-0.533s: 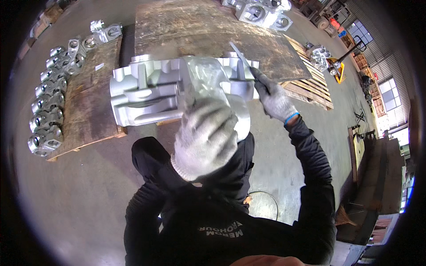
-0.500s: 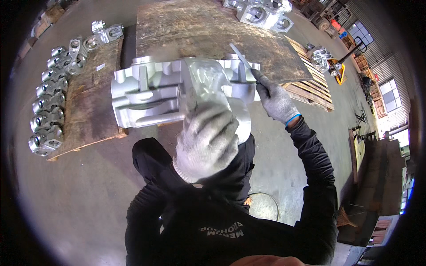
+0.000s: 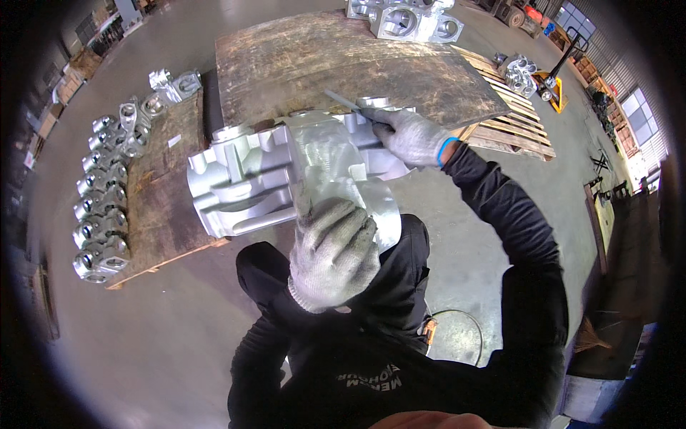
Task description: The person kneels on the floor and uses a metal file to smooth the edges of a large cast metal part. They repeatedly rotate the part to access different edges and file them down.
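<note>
In front of my knees is a large silvery metal casting with ribs, bosses and a smooth bright middle section. My left hand, in a light knit glove, is closed on the casting's near middle part, one finger lying along its surface. The glove hides what is under the palm. My right hand, gloved with a blue cuff, is closed round a thin, flat grey file. The file's free end points left above the casting's far side, and whether it touches the metal I cannot tell.
A worn wooden board lies beyond the casting, with more castings at its far edge. At left, a second board carries a row of smaller castings. A slatted pallet and a yellow pallet jack stand right.
My right hand has moved left with the file, which now reaches further over the casting. My left hand stays on the near part. The whole view has shifted and tilted slightly.
</note>
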The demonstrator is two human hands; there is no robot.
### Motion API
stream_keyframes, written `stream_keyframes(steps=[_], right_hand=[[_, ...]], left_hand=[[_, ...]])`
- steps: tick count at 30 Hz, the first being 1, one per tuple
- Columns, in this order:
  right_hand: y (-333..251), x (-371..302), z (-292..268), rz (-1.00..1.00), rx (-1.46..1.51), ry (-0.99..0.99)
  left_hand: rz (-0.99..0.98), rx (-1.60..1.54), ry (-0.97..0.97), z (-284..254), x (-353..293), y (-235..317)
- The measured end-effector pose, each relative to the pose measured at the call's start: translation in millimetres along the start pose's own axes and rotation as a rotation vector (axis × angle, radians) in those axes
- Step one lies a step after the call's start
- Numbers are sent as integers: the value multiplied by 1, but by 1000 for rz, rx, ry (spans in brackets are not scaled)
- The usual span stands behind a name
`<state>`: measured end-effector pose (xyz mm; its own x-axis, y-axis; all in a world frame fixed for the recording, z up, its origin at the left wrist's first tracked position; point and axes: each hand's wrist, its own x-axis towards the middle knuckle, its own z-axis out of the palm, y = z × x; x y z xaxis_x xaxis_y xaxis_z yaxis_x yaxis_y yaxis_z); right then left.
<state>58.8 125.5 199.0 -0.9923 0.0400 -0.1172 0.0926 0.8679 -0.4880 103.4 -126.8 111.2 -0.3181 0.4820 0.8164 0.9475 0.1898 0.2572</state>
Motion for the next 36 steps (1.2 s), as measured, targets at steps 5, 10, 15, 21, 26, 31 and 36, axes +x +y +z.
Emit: stream_keyframes(steps=[5, 10, 15, 21, 26, 31, 36], right_hand=[[-4, -6, -12, 297, 180, -230], [13, 11, 8, -81, 90, -82], [18, 27, 27, -253, -70, 44], [19, 14, 27, -146, 389, -134], [14, 6, 19, 5, 428, -187], [16, 30, 7, -66, 151, -85], [75, -4, 42, -60, 633, 39]], left_hand=[[25, -64, -2, 1, -3, 2], [16, 6, -45, 2, -9, 1], [30, -14, -18, 4, -9, 3], [-12, 17, -58, 0, -4, 3], [103, 63, 26, -3, 13, 0], [-61, 1, 76, -12, 67, -44], [-316, -80, 121, -7, 132, -119]])
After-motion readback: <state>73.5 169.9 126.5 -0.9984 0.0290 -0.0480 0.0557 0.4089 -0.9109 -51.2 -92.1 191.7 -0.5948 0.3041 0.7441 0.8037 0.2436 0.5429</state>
